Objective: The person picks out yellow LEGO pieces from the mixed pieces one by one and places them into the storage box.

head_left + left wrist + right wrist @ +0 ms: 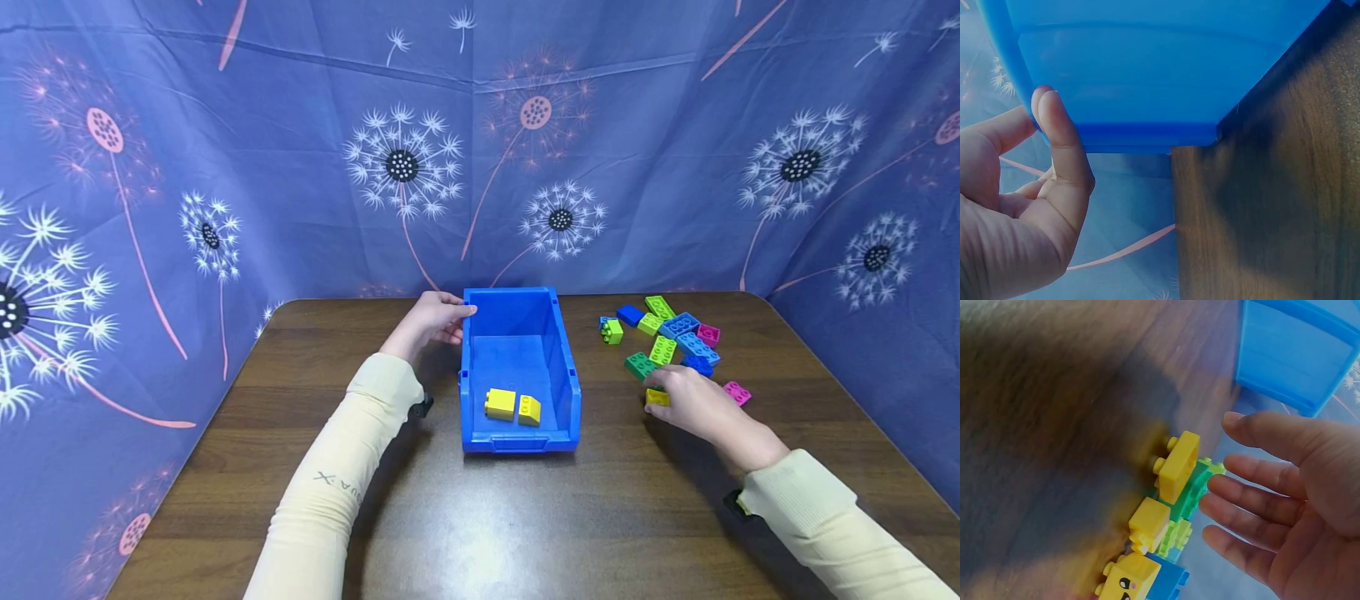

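Note:
A blue plastic bin point(567, 367) stands on the table with two yellow toy bricks inside near its front, a blocky one point(499, 404) and one with a sloped face point(529, 410). My left hand point(435, 318) holds the bin's left rim near the back corner, thumb and fingers pinching the edge in the left wrist view. Over the loose bricks on the right, my right hand point(693, 404) reaches down beside a yellow brick point(657, 397). The right wrist view has its fingers point(1254, 512) extended and apart from that brick, with nothing held.
Several loose bricks lie at the right: a green one point(641, 365), lime ones point(663, 350), light blue ones point(698, 348), a dark blue one point(629, 314) and pink ones point(737, 392). A patterned blue cloth point(300, 167) hangs behind the wooden table point(480, 533).

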### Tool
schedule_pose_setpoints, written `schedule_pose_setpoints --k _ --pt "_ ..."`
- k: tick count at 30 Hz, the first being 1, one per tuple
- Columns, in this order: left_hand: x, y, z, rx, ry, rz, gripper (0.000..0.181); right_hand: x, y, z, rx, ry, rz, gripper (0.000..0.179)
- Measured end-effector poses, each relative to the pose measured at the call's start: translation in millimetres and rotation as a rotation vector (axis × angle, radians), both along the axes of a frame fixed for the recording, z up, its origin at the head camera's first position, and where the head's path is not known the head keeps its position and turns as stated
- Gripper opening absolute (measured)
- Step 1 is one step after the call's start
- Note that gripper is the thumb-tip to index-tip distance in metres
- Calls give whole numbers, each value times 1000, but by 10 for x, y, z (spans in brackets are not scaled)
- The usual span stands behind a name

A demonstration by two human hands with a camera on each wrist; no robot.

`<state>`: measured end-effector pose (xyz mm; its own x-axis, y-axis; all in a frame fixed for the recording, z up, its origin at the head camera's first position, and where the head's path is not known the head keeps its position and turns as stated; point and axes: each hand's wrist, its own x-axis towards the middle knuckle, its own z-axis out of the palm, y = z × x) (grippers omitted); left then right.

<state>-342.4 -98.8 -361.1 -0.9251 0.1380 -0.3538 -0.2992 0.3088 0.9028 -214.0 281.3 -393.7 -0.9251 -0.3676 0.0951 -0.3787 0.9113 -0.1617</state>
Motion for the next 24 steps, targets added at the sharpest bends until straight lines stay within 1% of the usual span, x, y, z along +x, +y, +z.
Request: schedule_pose_setpoints --k 3,9,24 --pt "-4 1 1 -3 -1 -1 40 -19 11 -25 8 -17 2 34" --pt "-13 4 -2 -6 4 -2 41 -52 31 -58 20 -22 2 31" --pt "-12 -6 -21 4 18 -4 42 -139 58 -132 67 21 26 28"
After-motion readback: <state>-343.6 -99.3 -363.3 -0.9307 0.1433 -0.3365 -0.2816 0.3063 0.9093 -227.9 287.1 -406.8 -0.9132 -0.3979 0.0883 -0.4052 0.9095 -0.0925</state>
